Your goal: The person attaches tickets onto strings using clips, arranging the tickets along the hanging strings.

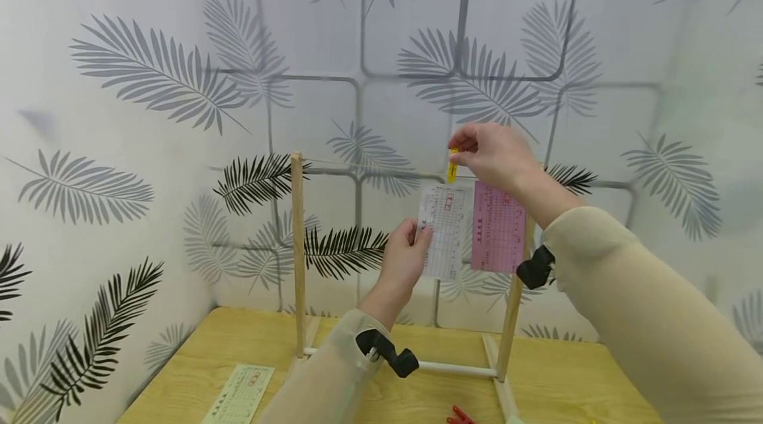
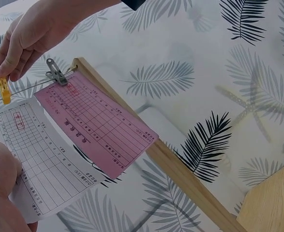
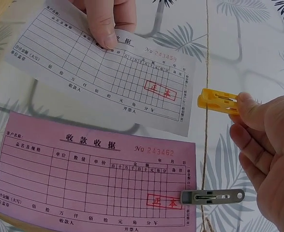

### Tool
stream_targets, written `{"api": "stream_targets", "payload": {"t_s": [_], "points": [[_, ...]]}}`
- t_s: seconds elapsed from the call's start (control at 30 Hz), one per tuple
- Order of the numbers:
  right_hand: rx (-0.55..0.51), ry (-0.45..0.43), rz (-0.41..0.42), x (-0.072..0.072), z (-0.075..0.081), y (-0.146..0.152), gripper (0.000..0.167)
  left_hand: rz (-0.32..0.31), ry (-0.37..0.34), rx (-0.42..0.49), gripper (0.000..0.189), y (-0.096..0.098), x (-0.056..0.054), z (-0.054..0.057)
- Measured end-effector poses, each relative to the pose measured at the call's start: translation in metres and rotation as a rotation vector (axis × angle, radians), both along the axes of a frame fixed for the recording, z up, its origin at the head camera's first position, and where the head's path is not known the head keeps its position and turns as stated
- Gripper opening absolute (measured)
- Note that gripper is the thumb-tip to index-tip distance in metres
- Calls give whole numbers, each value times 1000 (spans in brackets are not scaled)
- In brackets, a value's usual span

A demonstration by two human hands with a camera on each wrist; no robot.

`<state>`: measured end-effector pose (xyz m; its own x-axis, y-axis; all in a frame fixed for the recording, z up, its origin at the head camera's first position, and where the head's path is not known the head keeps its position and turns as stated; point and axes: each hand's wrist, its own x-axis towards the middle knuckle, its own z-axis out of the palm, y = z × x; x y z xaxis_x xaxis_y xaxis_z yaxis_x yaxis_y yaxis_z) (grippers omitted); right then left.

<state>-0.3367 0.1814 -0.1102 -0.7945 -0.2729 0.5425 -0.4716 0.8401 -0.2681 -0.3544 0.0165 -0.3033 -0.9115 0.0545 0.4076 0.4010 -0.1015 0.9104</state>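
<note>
A white receipt slip [image 3: 108, 77] is pinched at its side by my left hand [image 1: 407, 255]. Its top edge lies close to a thin string [image 3: 206, 159], with a small gap in the right wrist view. Between thumb and fingers my right hand [image 1: 495, 154] pinches a yellow clothespin [image 3: 219, 100]. The clothespin's tip overlaps the string in that view; whether it grips the string I cannot tell. Beside the white slip, a pink receipt slip [image 3: 93, 174] hangs from the string by a grey clip [image 3: 212, 196].
The string runs between two wooden posts [image 1: 299, 258] of a stand with a white bottom bar [image 1: 456, 368]. On the wooden table [image 1: 179, 358] lie a pale green slip [image 1: 240, 394] at the left and a red clothespin [image 1: 460, 416] near the front. A leaf-patterned wall covering [image 1: 334, 20] is behind.
</note>
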Motion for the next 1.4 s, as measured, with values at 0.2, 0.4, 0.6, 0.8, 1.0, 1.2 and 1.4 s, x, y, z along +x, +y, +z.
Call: {"api": "stream_targets", "payload": {"t_s": [0.2, 0.4, 0.6, 0.8, 1.0, 1.2, 1.4], "points": [[12, -13, -9, -1, -2, -1, 21, -11, 3, -4, 15, 1, 3, 2], [13, -26, -4, -1, -2, -1, 22, -18, 9, 13, 17, 2, 3, 3], [27, -36, -4, -1, -1, -1, 21, -32, 24, 26, 17, 5, 2, 5], [36, -48, 14, 0, -1, 0, 24, -30, 32, 24, 17, 6, 3, 5], [45, -76, 46, 0, -2, 1, 30, -19, 28, 18, 17, 5, 3, 5], [25, -99, 68, 0, -4, 1, 32, -22, 34, 19, 17, 6, 3, 6], [31, -104, 72, -1, -6, 1, 34, -16, 21, 18, 16, 6, 3, 4]]}}
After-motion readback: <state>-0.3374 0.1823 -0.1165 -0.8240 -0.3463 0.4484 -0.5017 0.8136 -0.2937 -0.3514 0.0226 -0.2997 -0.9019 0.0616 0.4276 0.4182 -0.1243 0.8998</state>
